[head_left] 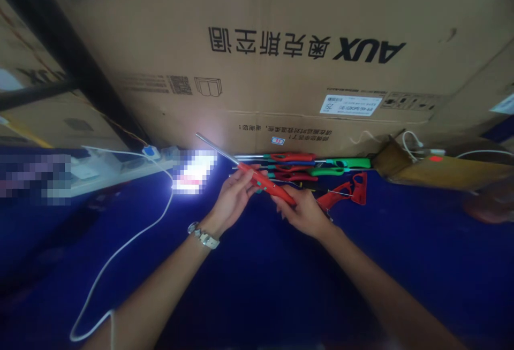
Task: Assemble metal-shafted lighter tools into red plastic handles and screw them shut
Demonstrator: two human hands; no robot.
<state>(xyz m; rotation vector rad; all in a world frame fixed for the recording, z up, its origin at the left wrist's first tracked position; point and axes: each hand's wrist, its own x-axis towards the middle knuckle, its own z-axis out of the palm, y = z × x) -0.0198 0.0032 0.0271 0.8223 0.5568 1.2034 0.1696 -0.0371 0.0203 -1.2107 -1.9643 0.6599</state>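
While the left hand (235, 195) pinches the red lighter (265, 183) mid-body and the right hand (303, 212) grips its handle, its long axis slants up-left, tube beyond the left hand.

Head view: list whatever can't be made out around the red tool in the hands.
All in the head view.
Red tool: its rear end is covered by the right hand; the left hand hides part of its middle.
Bright patch beside the left hand: pixelated.
Left-edge patch: pixelated.
White label on the cardboard box: print too small.
Brown object: blurred, cut by the right edge.
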